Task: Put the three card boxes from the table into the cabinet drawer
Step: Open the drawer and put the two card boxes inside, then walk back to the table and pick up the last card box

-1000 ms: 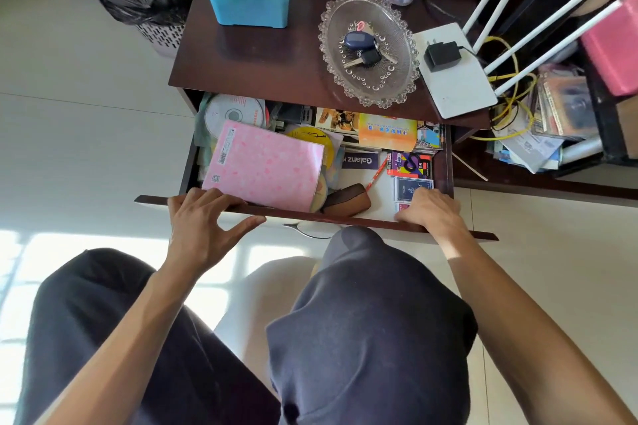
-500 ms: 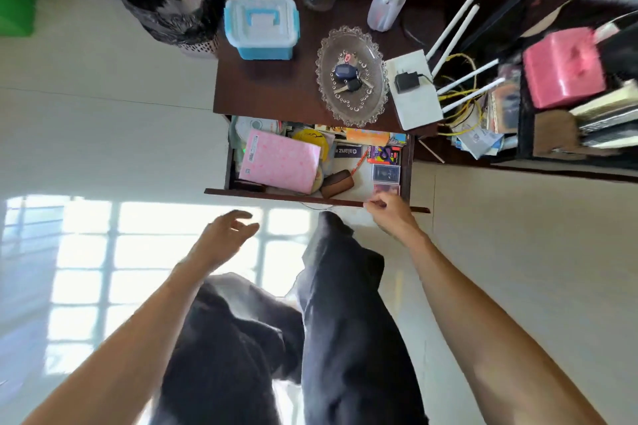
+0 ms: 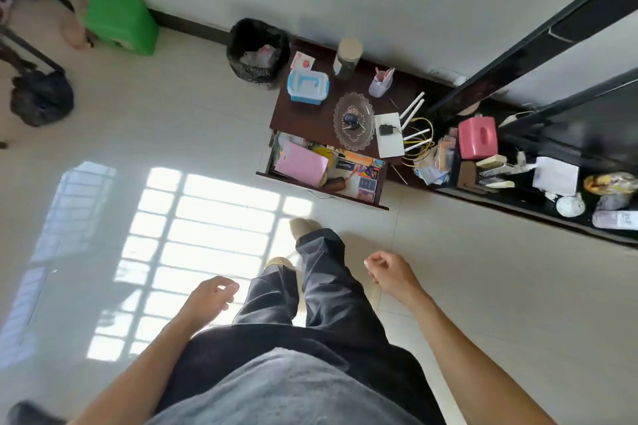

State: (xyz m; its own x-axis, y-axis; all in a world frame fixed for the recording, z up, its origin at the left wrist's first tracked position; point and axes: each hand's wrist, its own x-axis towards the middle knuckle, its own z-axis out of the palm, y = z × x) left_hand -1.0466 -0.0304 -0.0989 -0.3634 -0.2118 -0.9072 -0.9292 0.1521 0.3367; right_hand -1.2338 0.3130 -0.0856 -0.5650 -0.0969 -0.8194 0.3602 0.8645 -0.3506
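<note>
The cabinet drawer (image 3: 321, 189) stands pulled out below the dark wooden cabinet top (image 3: 303, 117). Three card boxes lie in a column at the drawer's right end: a colourful one (image 3: 368, 170), a blue one (image 3: 366, 184) and a reddish one (image 3: 366, 195) nearest the front. A pink folder (image 3: 301, 168) fills the drawer's left half. My left hand (image 3: 210, 298) and my right hand (image 3: 390, 272) hang loosely curled over the floor, well back from the drawer, holding nothing. My legs (image 3: 321, 283) stand between them.
On the cabinet top sit a blue-and-white box (image 3: 308, 85), a glass dish (image 3: 354, 121) with keys, a white router (image 3: 389, 134), a jar (image 3: 347, 59) and a pen cup (image 3: 381, 82). A black bin (image 3: 257, 52) stands left of it, a cluttered dark shelf (image 3: 518, 197) right.
I have stood up and stepped back. Both hands left the drawer's front edge and dropped to my sides. The drawer stays open with the card boxes inside.
</note>
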